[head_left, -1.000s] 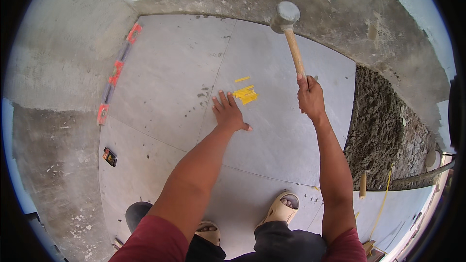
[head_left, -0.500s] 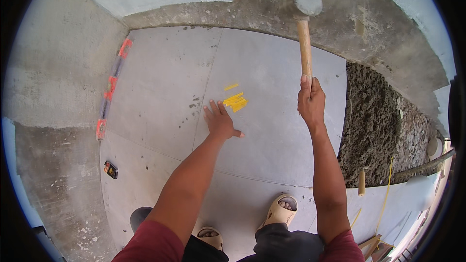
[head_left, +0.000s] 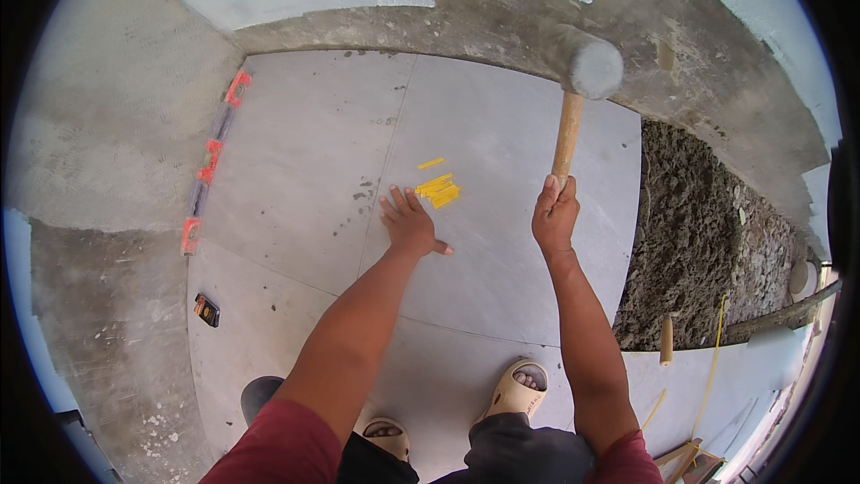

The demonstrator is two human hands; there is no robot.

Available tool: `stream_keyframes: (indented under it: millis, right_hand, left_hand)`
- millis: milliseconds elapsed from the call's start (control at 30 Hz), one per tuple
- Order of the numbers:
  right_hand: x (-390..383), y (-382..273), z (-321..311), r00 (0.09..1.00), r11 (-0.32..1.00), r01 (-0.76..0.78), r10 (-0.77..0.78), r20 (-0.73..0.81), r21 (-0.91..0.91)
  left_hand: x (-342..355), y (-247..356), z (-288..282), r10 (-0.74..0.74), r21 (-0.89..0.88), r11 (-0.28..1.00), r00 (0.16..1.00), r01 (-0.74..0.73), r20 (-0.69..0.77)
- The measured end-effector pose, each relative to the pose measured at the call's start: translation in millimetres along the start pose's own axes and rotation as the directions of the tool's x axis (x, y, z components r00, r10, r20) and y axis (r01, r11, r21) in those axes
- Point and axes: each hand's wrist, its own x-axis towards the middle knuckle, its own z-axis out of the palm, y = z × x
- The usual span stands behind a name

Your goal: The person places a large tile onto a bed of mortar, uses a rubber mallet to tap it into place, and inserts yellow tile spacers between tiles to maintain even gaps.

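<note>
My right hand (head_left: 556, 215) is closed round the wooden handle of a mallet (head_left: 597, 70) with a pale, rounded head, held up above the floor. With fingers spread, my left hand (head_left: 412, 224) lies flat on a large grey floor tile (head_left: 502, 251). Just beyond its fingertips sits a small pile of yellow plastic strips (head_left: 437, 190), probably tile wedges, with one strip lying apart. The tile's right edge borders rough, dark mortar (head_left: 676, 233).
A red-and-grey spirit level (head_left: 210, 161) lies along the left wall. Nearer me is a small black packet (head_left: 207, 310). A wooden handle (head_left: 666, 341) stands at the mortar's near edge, beside a yellow cord (head_left: 714, 358). My sandalled feet (head_left: 520, 387) are on the near tiles.
My right hand has come nearer to me and slightly left, still holding the mallet. The mallet head has moved down and right in view. My left hand stays in place on the tile.
</note>
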Motion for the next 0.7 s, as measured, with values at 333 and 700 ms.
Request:
stream_keyframes:
  millis: [333,700]
  right_hand:
    - [-4,-37,-49,0.905,0.908,-0.358,0.28,0.319,0.219]
    - [-105,-11,-70,0.855,0.844,-0.491,0.42,0.303,0.216]
  left_hand:
    - [9,-1,5,0.007,0.08,0.997,0.998,-0.002,-0.059]
    - [-34,103,17,0.576,0.534,0.728,0.806,-0.43,-0.138]
